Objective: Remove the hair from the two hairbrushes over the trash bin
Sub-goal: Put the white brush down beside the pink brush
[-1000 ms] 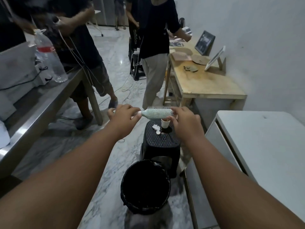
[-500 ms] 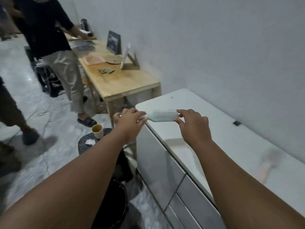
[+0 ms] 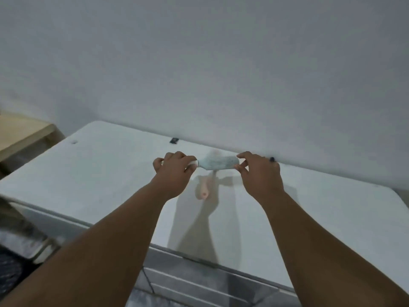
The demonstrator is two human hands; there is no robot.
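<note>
Now my left hand (image 3: 174, 171) grips the handle and my right hand (image 3: 259, 173) pinches the head of the blue hairbrush (image 3: 221, 163), above the table's (image 3: 99, 173) back edge. I think hair pulled here would miss the trash bin, which is not in view.

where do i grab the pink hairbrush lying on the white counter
By its handle, coming from above on the near side. The pink hairbrush lies on the white counter with its rounded handle end pointing toward you. Its head points toward the wall, partly hidden behind the blue hairbrush held by the left hand and right hand.
</note>
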